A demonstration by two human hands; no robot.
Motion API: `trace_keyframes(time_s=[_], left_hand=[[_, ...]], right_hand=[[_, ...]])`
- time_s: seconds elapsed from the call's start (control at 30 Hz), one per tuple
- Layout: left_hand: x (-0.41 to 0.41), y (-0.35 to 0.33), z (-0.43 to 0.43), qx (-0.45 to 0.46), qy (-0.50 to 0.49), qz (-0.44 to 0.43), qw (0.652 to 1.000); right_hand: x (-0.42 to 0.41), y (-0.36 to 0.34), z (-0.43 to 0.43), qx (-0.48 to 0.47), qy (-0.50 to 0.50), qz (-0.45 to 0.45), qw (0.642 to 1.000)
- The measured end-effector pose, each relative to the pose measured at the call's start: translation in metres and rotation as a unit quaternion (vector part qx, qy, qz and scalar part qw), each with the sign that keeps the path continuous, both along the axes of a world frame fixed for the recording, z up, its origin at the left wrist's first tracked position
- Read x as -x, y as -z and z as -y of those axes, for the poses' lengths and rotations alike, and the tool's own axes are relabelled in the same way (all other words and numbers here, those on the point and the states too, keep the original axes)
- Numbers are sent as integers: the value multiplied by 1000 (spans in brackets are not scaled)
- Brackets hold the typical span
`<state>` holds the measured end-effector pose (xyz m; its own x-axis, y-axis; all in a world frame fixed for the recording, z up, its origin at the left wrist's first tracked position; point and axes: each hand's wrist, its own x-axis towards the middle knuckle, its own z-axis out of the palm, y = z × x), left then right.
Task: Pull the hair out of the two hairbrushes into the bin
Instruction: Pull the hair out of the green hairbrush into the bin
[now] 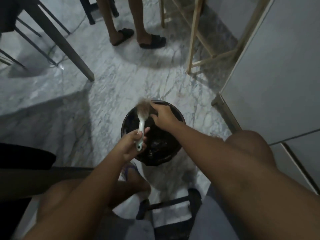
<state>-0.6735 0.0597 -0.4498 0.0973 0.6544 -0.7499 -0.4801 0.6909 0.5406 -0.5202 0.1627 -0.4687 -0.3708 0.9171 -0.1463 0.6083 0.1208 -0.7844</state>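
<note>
1. Underfoot, a grey-white marbled floor (110, 94) carries everything in the head view.
2. Along the floor's right edge stands a tall white cabinet (277, 75). A pale wooden frame (194, 37) stands just beside it, towards the far side.
3. At the far left corner a dark table leg (69, 47) slants down to the floor, with thin metal chair legs beside it.
4. At the far edge a second person's bare legs stand in black slippers (152, 41), well apart from the bin.
5. The bin (123, 125) is round with a black liner. It sits on the floor just in front of the seated person's knees, nearer the cabinet side than the table side.
6. The left hand (132, 144) is over the bin's near left rim. Its grip is closed round the lower handle of the hairbrush, fingers curled about it.
7. The right hand (163, 116) reaches over the bin's far rim, its bent fingertips against the brush head. Motion blur hides whether this grip pinches the hair or only touches it, so I cannot tell.
8. The hairbrush (141, 124) is white and is held above the bin's left side, handle towards the person and head pointing away.
9. The hair (143, 108) is a pale brownish tuft on the brush head, blurred, above the bin's far left rim.
</note>
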Motion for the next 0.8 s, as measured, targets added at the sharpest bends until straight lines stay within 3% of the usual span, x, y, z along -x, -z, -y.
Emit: trace_keyframes(time_s=[0.27,0.4,0.63,0.7,0.8], left_hand=[[24,24,-6,1,-2,-56,998],[17,49,-1,32,-77,-75,994],[9,78,7,116,-122,-96,981],[8,83,8,130,-135,-103,977],[8,88,7,148,-167,-89,971]], right_hand=[[32,31,-2,-94,79,-40,992],[38,50,8,-68,118,-73,988],[22,79,26,-32,154,-63,986],[16,83,26,-32,207,-72,975],[12,86,19,-23,362,-140,921]])
